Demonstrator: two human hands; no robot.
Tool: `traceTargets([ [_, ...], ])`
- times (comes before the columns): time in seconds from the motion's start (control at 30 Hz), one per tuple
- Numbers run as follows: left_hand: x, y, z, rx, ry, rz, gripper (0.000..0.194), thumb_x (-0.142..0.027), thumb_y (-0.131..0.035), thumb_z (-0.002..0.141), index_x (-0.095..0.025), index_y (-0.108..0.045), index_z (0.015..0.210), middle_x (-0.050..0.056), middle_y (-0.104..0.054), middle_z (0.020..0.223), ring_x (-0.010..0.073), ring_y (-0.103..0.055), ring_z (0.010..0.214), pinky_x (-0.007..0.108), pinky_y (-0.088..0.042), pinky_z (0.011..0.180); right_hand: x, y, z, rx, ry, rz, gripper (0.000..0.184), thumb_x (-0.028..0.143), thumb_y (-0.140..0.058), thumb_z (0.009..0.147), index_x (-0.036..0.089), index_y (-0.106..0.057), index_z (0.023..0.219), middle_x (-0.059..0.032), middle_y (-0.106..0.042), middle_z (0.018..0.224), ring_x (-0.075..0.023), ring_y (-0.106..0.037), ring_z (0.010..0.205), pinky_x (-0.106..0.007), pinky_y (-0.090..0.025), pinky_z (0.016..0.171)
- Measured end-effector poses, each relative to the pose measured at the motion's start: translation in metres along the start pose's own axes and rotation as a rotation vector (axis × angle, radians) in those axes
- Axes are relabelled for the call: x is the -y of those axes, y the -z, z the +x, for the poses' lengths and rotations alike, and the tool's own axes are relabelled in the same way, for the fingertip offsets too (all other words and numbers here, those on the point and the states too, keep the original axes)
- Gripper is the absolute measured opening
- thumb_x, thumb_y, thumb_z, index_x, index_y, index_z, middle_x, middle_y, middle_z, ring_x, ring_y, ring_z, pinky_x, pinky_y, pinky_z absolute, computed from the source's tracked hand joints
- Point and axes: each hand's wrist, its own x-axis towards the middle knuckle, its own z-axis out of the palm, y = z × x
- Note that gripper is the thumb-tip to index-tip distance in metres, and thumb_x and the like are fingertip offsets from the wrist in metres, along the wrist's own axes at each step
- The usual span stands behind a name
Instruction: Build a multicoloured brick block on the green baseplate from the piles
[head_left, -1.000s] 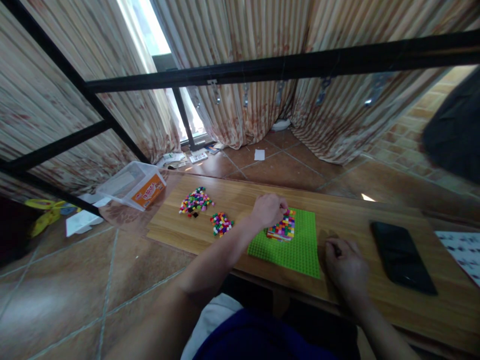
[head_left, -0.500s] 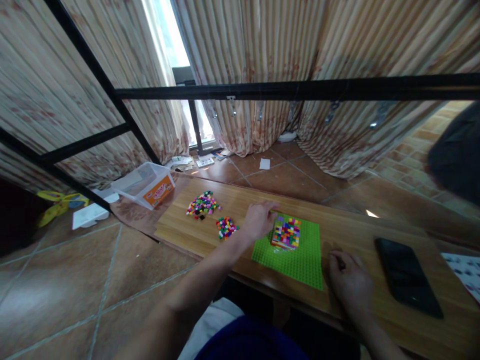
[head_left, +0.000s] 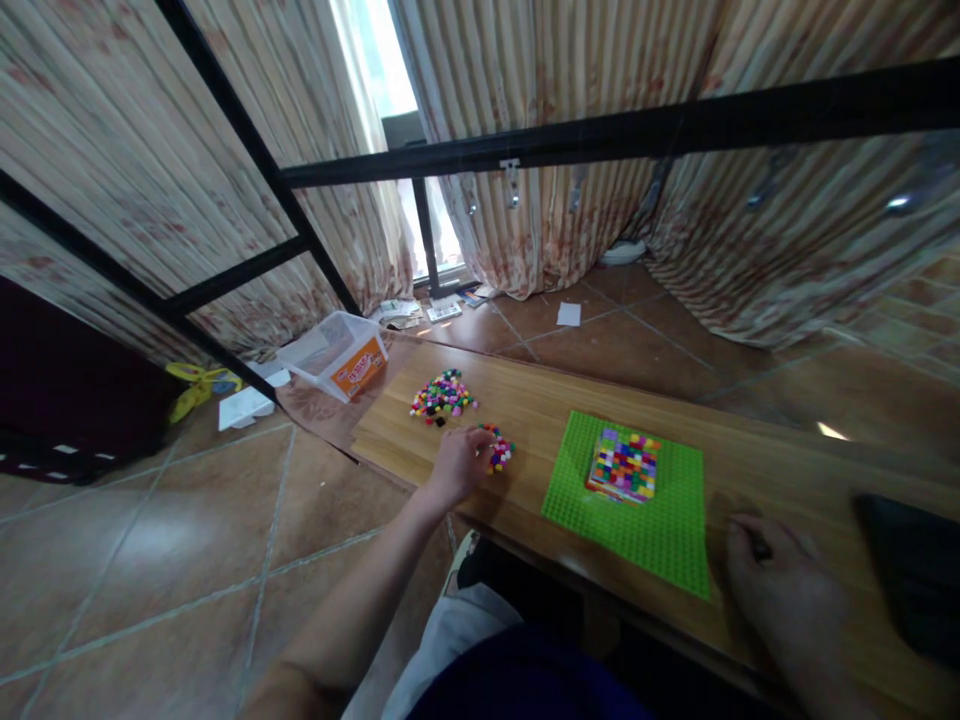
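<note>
Firstly, lower right: right hand (head_left: 787,590), loosely curled, contents impossible to tell. Right of centre: green baseplate (head_left: 649,545) bearing one multicoloured brick stack (head_left: 625,468), apparently several layers done. Centre: left hand (head_left: 457,466), fingers bent at the smaller brick pile (head_left: 502,450), partly blocking it; whether a brick is pinched, cannot tell. Beyond, larger brick pile (head_left: 444,394); both evidently unbuilt. Farther: clear bin (head_left: 358,370), left; black rail (head_left: 600,140), upper frame.

Your only view comes from the camera on your head, looking forward and steeply down. It sits above your lap (head_left: 465,640) at six o'clock, near enough to frame your left hand (head_left: 456,465) just below centre and your right hand (head_left: 787,580) toward four, and faces across the wooden table (head_left: 536,400) to the tiled floor (head_left: 637,318) and striped curtains (head_left: 510,80) at twelve.
</note>
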Motion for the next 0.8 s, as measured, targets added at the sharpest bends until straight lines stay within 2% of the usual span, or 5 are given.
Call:
traceTargets([
  [0.17,-0.02,-0.008,0.007,0.04,-0.045,0.141,0.016,-0.022,-0.06,0.093,-0.023,-0.075,0.096,0.006,-0.073,0.106,0.0225,-0.065,0.104,0.038,-0.042,0.098,0.002,0.003,0.001,0.006,-0.002,0.004,0.032,0.041,-0.047,0.092,0.018,-0.07,0.09,-0.0104,-0.068,0.088,-0.0221,-0.058,0.073,-0.035,-0.043,0.065],
  [0.3,-0.035,-0.009,0.015,0.102,-0.041,0.282,0.017,-0.023,-0.058,0.091,-0.02,-0.074,0.093,0.01,-0.071,0.111,0.0285,-0.061,0.11,0.046,-0.038,0.101,0.004,0.004,0.002,0.017,0.008,-0.005,0.032,0.041,-0.047,0.093,0.019,-0.07,0.089,-0.0097,-0.068,0.087,-0.0229,-0.06,0.074,-0.035,-0.044,0.065],
  [0.5,-0.038,-0.012,0.021,0.124,-0.038,0.339,0.019,-0.02,-0.053,0.091,-0.018,-0.072,0.095,0.013,-0.069,0.112,0.0306,-0.06,0.112,0.051,-0.035,0.103,0.006,0.005,0.002,0.014,-0.013,-0.016,0.032,0.042,-0.047,0.092,0.019,-0.07,0.089,-0.0099,-0.068,0.086,-0.0224,-0.06,0.073,-0.035,-0.045,0.065],
  [0.67,-0.043,-0.013,0.022,0.074,-0.054,0.282,0.015,-0.019,-0.055,0.091,-0.017,-0.069,0.095,0.013,-0.071,0.106,0.0288,-0.063,0.108,0.046,-0.041,0.101,0.007,0.005,0.002,0.021,-0.002,-0.011,0.032,0.041,-0.048,0.093,0.018,-0.069,0.09,-0.0095,-0.068,0.087,-0.0212,-0.06,0.075,-0.033,-0.044,0.066],
  [0.8,-0.059,-0.016,0.029,0.037,-0.046,0.012,0.015,-0.016,-0.057,0.09,-0.018,-0.068,0.099,0.006,-0.074,0.095,0.0206,-0.068,0.091,0.033,-0.05,0.087,0.009,0.005,0.002,0.044,-0.041,-0.014,0.031,0.039,-0.047,0.093,0.017,-0.07,0.092,-0.0095,-0.068,0.09,-0.0191,-0.058,0.072,-0.033,-0.044,0.068],
])
